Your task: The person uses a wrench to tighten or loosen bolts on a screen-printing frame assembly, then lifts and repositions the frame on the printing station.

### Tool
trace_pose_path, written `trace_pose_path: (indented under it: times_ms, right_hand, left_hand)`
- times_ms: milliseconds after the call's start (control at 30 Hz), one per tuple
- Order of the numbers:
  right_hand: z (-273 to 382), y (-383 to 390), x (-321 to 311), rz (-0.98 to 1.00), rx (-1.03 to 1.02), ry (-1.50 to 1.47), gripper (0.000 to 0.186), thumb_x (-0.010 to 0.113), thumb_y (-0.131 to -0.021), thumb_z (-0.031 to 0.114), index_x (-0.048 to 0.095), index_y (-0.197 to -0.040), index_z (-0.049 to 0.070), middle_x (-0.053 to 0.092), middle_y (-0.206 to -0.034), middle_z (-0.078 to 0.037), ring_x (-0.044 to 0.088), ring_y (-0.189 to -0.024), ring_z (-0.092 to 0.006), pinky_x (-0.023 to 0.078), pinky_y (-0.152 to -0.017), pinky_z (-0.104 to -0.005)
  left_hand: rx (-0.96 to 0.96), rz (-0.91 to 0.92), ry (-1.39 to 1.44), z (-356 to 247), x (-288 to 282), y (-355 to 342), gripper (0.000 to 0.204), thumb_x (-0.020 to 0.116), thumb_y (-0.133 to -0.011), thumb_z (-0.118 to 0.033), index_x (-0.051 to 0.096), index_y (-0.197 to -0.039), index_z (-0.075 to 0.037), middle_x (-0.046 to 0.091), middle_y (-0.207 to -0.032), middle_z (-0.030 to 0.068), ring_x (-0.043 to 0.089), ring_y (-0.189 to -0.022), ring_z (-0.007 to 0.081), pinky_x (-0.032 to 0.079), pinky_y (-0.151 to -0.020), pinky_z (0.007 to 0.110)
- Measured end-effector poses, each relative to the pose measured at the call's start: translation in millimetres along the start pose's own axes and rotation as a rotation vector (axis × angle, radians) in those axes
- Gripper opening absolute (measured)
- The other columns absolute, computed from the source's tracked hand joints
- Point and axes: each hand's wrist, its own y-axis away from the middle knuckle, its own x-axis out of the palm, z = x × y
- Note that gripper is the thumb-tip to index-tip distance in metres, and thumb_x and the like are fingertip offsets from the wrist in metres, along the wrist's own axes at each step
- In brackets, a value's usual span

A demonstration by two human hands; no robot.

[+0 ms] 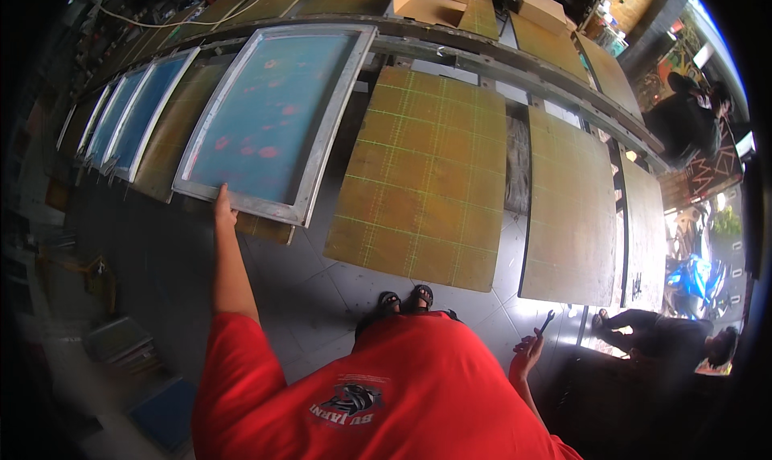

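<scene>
My left hand (224, 203) reaches up to the near edge of a metal-framed printing screen (273, 110) with blue mesh and reddish patches; the fingers rest on its frame. The screen lies tilted over a brown board. My right hand (527, 352) hangs low at my side and holds a small dark tool (546, 321). To the right of the screen lies a brown gridded pallet board (426, 178). My red shirt fills the lower middle of the view, my sandalled feet just above it.
More framed screens (137, 114) lie in a row to the left. Further brown boards (571, 211) continue to the right along a long metal rail (515, 70). Cardboard boxes (430, 6) sit behind. One person sits at lower right, another stands at upper right.
</scene>
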Motion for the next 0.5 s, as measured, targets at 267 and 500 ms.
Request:
trace_pose_path:
  times_ms: [267,500]
  right_hand:
    - [-22.8,48.0,-25.3,-0.195,0.074,0.122,0.029,0.039,-0.100,0.020,0.051,-0.124,0.009,0.036,-0.067,0.005,0.036,-0.054,-0.0032,0.037,-0.046,-0.0207]
    - [-90.2,89.3,-67.9,-0.400,0.303,0.097,0.031,0.040,-0.099,0.021,0.049,-0.127,0.011,0.039,-0.066,0.005,0.037,-0.052,-0.0039,0.035,-0.043,-0.0218]
  left_hand:
    - [0.176,-0.222,-1.099,-25.0,13.2,39.8,0.082,0.048,-0.077,-0.075,0.063,-0.080,0.006,0.057,-0.054,0.0128,0.056,-0.042,0.0233,0.044,-0.039,0.035]
    - [0.946,-0.364,-0.948,-6.5,48.6,111.2,0.058,0.055,-0.086,-0.056,0.053,-0.094,0.001,0.062,-0.089,0.0200,0.061,-0.083,0.0376,0.046,-0.075,0.046]
